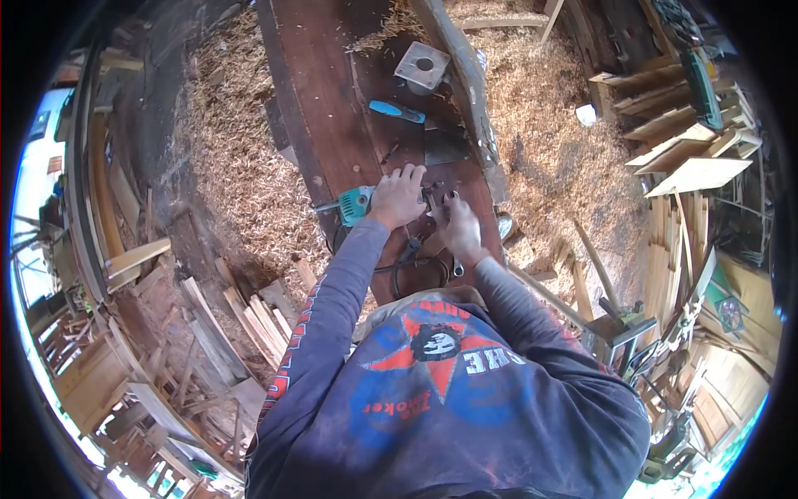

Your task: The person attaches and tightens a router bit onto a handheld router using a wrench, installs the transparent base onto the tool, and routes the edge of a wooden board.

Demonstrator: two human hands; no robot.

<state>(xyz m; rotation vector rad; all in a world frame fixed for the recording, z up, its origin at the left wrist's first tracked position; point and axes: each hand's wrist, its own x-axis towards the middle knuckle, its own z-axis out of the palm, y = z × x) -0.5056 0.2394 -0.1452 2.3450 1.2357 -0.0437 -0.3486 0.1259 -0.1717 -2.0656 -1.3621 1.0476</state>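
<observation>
My left hand (399, 198) is wrapped over the body of a green power tool (356, 205) lying on its side on the wooden bench (320, 83). The tool's vented green end sticks out to the left of the hand; its other end lies between my two hands, where details are small. My right hand (460, 231) is closed around a metal wrench (458, 269), whose ring end shows below the fist. A dark cord (397, 270) loops on the bench close to my body.
Further up the bench lie a blue-handled tool (397, 111), a dark flat plate (446, 145) and a square metal base with a round hole (422, 66). A rough-edged plank (465, 79) runs along the right side. Wood shavings (237, 125) cover the floor; stacked boards (698, 166) stand right.
</observation>
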